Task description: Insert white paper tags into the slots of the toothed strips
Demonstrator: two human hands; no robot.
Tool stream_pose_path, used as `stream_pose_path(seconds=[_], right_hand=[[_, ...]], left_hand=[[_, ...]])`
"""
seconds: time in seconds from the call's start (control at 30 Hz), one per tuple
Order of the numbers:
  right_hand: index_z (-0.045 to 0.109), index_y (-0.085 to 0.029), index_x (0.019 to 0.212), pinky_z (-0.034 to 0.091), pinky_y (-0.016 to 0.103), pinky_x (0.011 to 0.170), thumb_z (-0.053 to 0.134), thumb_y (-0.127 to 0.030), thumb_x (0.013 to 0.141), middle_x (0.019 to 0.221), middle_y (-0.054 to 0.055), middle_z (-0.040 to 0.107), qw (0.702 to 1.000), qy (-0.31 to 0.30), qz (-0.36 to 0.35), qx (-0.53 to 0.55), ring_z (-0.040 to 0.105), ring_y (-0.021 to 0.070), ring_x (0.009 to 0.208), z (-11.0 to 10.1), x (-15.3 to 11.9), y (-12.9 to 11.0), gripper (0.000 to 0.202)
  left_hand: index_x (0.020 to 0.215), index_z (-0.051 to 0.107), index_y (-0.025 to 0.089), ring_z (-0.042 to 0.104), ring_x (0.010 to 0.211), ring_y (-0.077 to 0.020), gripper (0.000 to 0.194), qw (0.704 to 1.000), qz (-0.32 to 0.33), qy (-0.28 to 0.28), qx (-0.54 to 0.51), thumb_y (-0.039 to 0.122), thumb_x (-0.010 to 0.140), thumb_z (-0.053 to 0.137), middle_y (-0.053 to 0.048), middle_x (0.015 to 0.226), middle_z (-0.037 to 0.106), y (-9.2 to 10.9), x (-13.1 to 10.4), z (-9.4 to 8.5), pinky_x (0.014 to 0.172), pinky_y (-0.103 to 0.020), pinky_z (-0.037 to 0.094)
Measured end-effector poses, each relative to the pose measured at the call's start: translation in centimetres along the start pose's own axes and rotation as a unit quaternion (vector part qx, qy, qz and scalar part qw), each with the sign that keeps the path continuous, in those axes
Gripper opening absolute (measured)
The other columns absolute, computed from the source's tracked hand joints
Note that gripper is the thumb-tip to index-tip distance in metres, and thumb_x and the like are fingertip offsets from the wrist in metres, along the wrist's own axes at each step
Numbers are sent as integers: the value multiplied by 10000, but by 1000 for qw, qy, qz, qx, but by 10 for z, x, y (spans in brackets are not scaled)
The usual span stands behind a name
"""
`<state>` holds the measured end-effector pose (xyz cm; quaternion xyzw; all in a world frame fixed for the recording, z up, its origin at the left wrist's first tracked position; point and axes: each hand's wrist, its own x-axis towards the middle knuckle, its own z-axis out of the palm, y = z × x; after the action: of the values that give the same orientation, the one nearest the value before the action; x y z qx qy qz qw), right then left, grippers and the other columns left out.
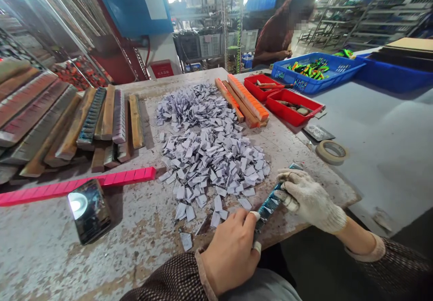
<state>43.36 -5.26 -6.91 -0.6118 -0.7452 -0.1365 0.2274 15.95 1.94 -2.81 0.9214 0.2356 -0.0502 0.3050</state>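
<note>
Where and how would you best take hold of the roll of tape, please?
I'd pinch the near wall of the roll of tape from above, probably with the right hand, one finger in the hole and the thumb outside. It lies flat with its open centre facing up, so that wall seems reachable inside and out. That hand is at the blue bar, though.

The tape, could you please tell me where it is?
The tape is right of centre in the head view, beyond the right hand and near a red tray.
</note>
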Motion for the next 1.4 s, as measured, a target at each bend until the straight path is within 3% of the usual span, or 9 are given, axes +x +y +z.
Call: stream_pose_path(seconds=[0.17, 0.33, 0.5, 0.63, 0.8, 1.0, 1.1, 1.23, 1.4], right_hand=[[588, -232, 915, 551, 516, 996, 654, -299, 956, 1191, 124, 687, 993, 62, 79, 64, 624, 323, 1217, -4, -20, 8, 103], [592, -247, 1004, 617, 398, 813, 576, -170, 970, 1223, 129, 656, 971, 138, 150, 127, 671, 269, 1132, -10, -34, -7, 86], [593, -255, 998, 624, 415, 838, 606, -159, 950, 1185, 113, 668, 953, 167, 179, 178, 668, 274, 1134, -14, -45, -24, 108], [599, -259, 1001, 615, 326, 612, 523, -184, 995, 1163, 125, 671, 936, 175, 225, 207, 709, 224, 907, -13, -60, -25, 107], [605, -245, 955, 625, 389, 794, 582, -186, 967, 1192, 129, 666, 936, 167, 225, 215, 686, 259, 1054, -9, -71, -20, 64], [617, -242, 999, 607, 428, 857, 561, -257, 988, 1205, 138, 669, 947, 186, 232, 125, 687, 272, 1066, -17, -49, -13, 59], [622, -226, 1019, 571, 495, 934, 599, -304, 973, 1263, 154, 644, 953, 183, 229, 83, 647, 312, 1154, -16, -24, -12, 93], [633, -217, 915, 477, 609, 1034, 624, -382, 952, 1185, 150, 682, 952, 174, 213, 135, 599, 376, 1199, -10, 14, -23, 170], [651, -246, 963, 552, 455, 980, 538, -371, 1014, 1186, 99, 684, 915, 171, 217, 294, 651, 273, 1126, -14, 36, -44, 176]], left_hand=[[1163, 587, 197, 649, 1029, -293, 473, 998, 31, -17, 61, 561, 877, 684, -82, 1137, 665, 5, 32, -24, 861, -395, 557], [1128, 597, 173, 651, 1057, -253, 169, 973, 52, 79, 210, 226, 1024, 476, -87, 1114, 704, 20, 108, -47, 899, -361, 503], [1200, 582, 72, 651, 1135, -326, 269, 964, 38, 69, 255, 120, 1013, 395, -201, 1123, 714, 39, 182, -45, 920, -441, 476], [1182, 586, 54, 693, 1087, -327, 252, 964, 23, 32, 262, 115, 964, 476, -233, 1101, 723, 41, 202, -42, 910, -438, 484], [1192, 565, 91, 718, 1034, -323, 324, 971, 15, 3, 240, 144, 875, 598, -209, 1111, 733, 33, 201, -44, 841, -401, 502], [1251, 486, 161, 680, 1076, -256, 394, 981, 44, 63, 180, 133, 865, 562, -96, 1116, 722, 28, 171, -50, 973, -413, 444], [1226, 477, 201, 650, 1060, -237, 414, 978, 79, 131, 142, 108, 832, 563, -52, 1070, 706, 26, 144, -47, 1039, -431, 404], [1027, 510, 219, 620, 943, -259, 281, 938, 155, 292, 100, 78, 790, 566, -55, 952, 670, 24, 111, -32, 1021, -482, 420], [1139, 524, 200, 600, 1008, -263, 282, 925, 168, 341, 23, 127, 872, 578, -93, 1051, 636, 18, 75, -26, 950, -443, 495]])
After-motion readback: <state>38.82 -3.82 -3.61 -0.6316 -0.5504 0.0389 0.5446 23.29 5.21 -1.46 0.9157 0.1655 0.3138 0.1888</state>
